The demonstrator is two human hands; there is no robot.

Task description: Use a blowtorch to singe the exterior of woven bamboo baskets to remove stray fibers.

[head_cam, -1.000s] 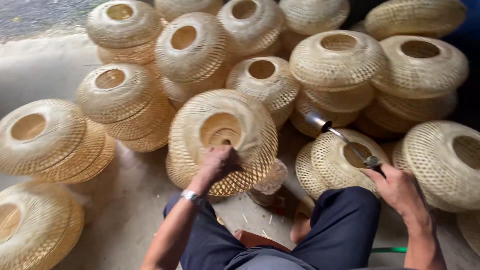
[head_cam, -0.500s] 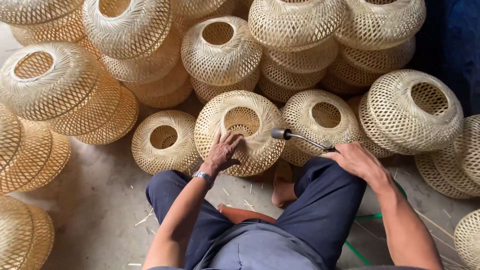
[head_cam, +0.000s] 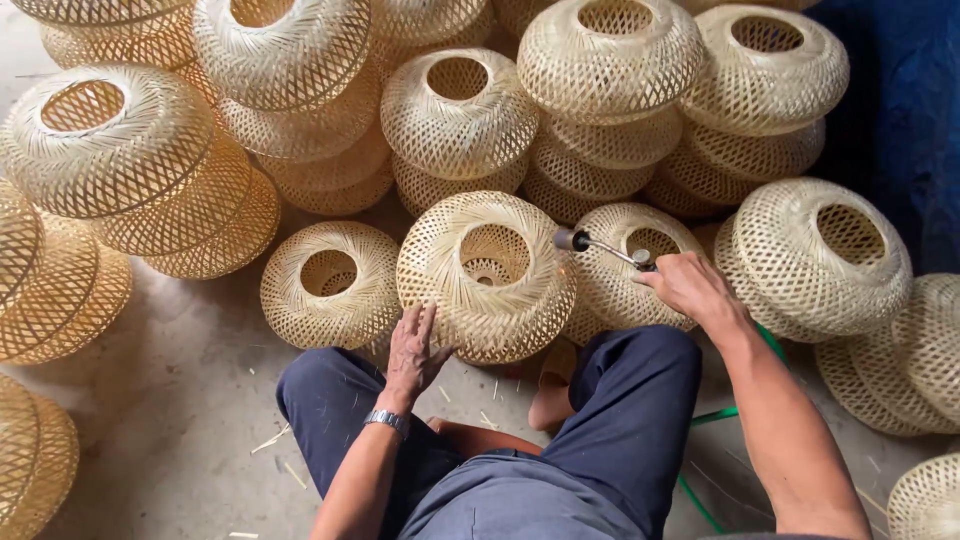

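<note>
Seemingly midway: left hand (head_cam: pixel 413 350), fingers spread, steadies 1 woven bamboo shade (head_cam: pixel 487 275); right hand (head_cam: pixel 690 287), fingers wrapped around a torch (head_cam: pixel 603 247), singes it. Stacked shades (head_cam: pixel 610 90) surround.

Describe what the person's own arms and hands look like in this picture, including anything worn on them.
Both arms are bare, with no sleeves in view and no gloves. The left hand has a silver metal wristwatch at the wrist. The right hand and its wrist carry nothing worn. No rings are visible on either hand.
</note>
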